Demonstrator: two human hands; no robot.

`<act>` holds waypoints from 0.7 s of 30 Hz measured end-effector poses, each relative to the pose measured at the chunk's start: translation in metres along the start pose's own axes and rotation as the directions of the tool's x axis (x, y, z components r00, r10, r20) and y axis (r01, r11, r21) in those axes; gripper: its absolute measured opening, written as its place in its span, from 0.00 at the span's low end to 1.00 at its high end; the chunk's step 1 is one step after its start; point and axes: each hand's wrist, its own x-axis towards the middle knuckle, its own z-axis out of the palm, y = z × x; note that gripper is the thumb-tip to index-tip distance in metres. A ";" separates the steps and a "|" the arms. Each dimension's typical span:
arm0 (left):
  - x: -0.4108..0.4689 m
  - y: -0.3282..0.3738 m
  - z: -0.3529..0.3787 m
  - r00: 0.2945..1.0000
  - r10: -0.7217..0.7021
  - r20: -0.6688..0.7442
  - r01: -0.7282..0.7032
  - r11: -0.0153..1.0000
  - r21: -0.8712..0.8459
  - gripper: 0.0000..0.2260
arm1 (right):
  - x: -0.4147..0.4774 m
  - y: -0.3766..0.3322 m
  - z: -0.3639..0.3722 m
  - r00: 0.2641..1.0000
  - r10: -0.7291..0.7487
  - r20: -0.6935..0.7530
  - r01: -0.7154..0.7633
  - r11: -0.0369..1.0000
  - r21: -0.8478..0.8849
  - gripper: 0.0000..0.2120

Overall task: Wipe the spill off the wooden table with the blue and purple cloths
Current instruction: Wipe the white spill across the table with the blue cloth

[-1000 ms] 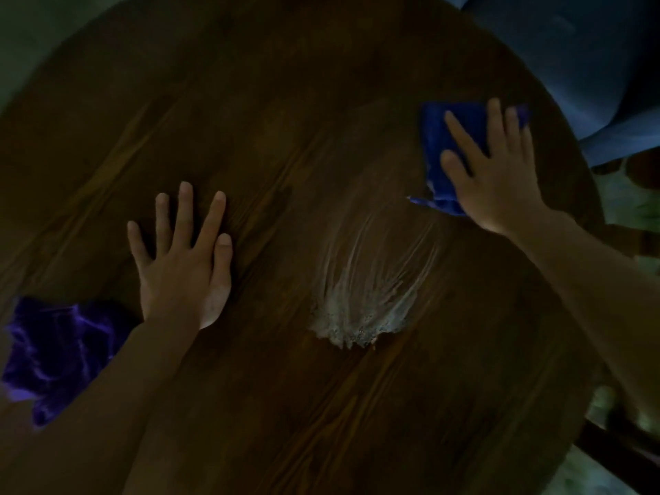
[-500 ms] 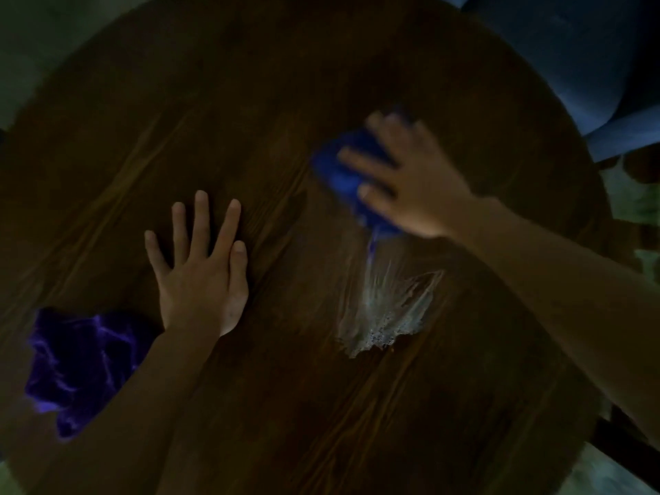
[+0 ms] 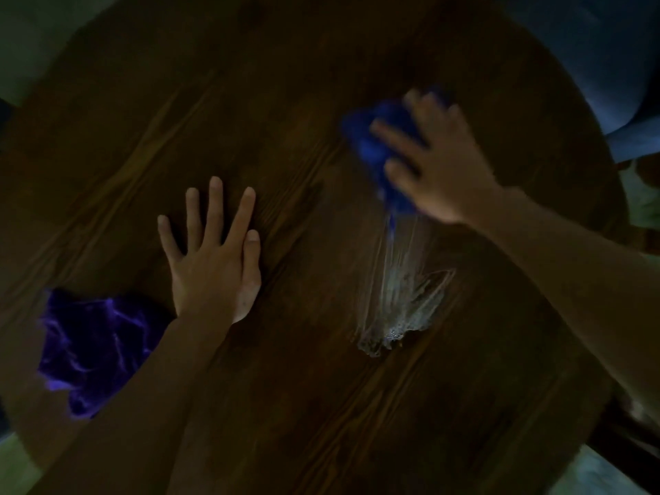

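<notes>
Over the last second our right hand (image 3: 441, 162) has swept the blue cloth (image 3: 378, 144) from the far right of the wooden table (image 3: 250, 83) inward and across the upper part of the spill (image 3: 400, 309), and the foamy patch is visibly narrower than it was: the broad fan of streaks has shrunk to a thin trail running from the cloth down to a small bubbly edge nearer to us. We judge that the wiping is working but is not finished, since wet foam remains just below and toward us from the right hand. That hand is blurred with motion, its fingers spread and pressed flat over the bunched blue cloth, pinning it to the wood rather than gripping it in a fist; the forearm reaches in diagonally from our lower right. Our left hand (image 3: 214, 259) has barely shifted: it lies palm down on bare wood well to the left of the spill, fingers splayed and holding nothing, apparently bracing us. The purple cloth (image 3: 93, 348) sits crumpled on the table just beside and behind the left wrist, partly covered by the forearm, untouched so far. We expect another pass down over the remaining foam will be needed.
</notes>
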 end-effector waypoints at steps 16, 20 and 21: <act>0.000 0.002 0.000 1.000 -0.020 -0.002 0.020 0.999 0.031 0.27 | -0.018 0.029 0.006 0.990 0.142 0.006 -0.142 0.990 0.013 0.29; -0.001 0.002 0.001 1.000 -0.026 -0.007 0.026 0.999 0.047 0.27 | -0.077 0.034 0.014 0.889 0.456 0.033 -0.457 0.887 0.067 0.30; -0.001 0.002 0.000 1.000 -0.030 -0.002 0.030 0.998 0.048 0.27 | -0.100 0.013 0.020 0.879 0.476 0.032 -0.477 0.878 0.053 0.30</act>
